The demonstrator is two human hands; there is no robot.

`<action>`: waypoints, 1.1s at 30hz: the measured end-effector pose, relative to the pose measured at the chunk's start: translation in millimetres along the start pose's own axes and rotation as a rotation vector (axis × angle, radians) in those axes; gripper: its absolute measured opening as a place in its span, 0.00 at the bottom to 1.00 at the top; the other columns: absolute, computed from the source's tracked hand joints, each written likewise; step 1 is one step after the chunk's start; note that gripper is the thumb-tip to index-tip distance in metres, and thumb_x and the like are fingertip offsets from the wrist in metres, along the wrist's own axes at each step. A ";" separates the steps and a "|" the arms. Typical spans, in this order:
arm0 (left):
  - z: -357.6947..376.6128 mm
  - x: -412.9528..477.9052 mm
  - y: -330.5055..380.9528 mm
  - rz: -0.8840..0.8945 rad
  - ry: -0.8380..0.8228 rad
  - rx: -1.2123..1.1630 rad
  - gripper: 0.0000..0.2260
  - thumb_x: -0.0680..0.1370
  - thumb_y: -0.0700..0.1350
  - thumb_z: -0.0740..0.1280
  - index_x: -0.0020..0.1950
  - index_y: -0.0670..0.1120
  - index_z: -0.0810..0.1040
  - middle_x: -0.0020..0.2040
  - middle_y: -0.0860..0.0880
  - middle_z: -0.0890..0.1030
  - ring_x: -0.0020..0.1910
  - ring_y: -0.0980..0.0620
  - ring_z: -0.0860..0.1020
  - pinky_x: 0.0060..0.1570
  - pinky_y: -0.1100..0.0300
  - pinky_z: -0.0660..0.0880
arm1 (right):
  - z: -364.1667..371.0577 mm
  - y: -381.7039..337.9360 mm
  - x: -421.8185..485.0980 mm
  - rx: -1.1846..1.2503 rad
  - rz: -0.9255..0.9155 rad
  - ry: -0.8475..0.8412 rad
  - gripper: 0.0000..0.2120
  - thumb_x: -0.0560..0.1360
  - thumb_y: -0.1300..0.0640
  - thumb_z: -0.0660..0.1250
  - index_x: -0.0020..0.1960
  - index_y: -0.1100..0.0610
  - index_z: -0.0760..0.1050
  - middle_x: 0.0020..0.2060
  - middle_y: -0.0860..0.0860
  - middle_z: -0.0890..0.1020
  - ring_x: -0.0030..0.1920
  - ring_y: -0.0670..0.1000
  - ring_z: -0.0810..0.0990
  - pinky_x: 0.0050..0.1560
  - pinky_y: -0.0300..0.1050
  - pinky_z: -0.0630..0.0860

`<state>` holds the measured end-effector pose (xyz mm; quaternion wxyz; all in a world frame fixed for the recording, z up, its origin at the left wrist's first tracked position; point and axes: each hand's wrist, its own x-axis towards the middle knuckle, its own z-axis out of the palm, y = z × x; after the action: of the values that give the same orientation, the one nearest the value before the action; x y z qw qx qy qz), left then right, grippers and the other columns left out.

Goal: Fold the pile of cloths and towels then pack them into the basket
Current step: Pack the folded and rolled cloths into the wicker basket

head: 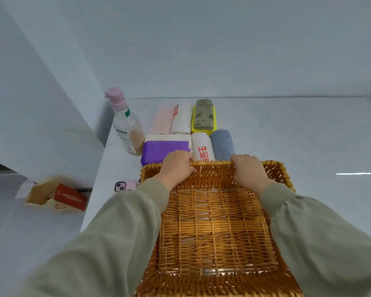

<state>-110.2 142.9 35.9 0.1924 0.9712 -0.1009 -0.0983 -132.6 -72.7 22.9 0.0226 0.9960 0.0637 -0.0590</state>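
Right in front of me is the wicker basket (pixel 212 232), my left hand (pixel 177 166) and right hand (pixel 247 170) each gripping its far rim, with the folded towels (pixel 202 146) in two rows on the tabletop (pixel 308 136) just beyond.

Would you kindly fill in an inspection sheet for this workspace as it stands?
Surface: glossy white table.
Job's things: empty wicker basket; behind it purple cloth, red-lettered white roll, blue-grey roll, pink towel, white towel, olive cloth on yellow cloth.
Clutter: pump bottle, pink-cased phone; red carton off the table, left.
Hands: left hand and right hand grip the basket's far rim.
Cables: nothing seen.
Surroundings: plain white wall.
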 end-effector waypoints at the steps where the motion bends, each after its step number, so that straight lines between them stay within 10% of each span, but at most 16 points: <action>1: 2.5 0.6 -0.7 -0.002 0.020 0.001 0.14 0.75 0.53 0.71 0.56 0.47 0.80 0.52 0.48 0.81 0.52 0.49 0.78 0.46 0.60 0.70 | -0.7 0.6 1.0 -0.007 -0.007 0.003 0.05 0.72 0.62 0.61 0.48 0.56 0.70 0.44 0.55 0.80 0.47 0.58 0.78 0.41 0.47 0.68; 33: -0.3 111.6 15.9 -0.005 0.125 0.047 0.10 0.78 0.51 0.66 0.55 0.47 0.77 0.52 0.48 0.81 0.50 0.49 0.79 0.44 0.61 0.69 | -9.1 38.2 103.8 -0.076 0.002 0.109 0.08 0.72 0.63 0.63 0.47 0.54 0.66 0.44 0.51 0.78 0.46 0.54 0.76 0.48 0.46 0.68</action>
<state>-5.4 102.4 25.4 0.1753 0.9799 -0.0886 -0.0357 -24.3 -97.1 20.9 0.0569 0.9962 0.0663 -0.0025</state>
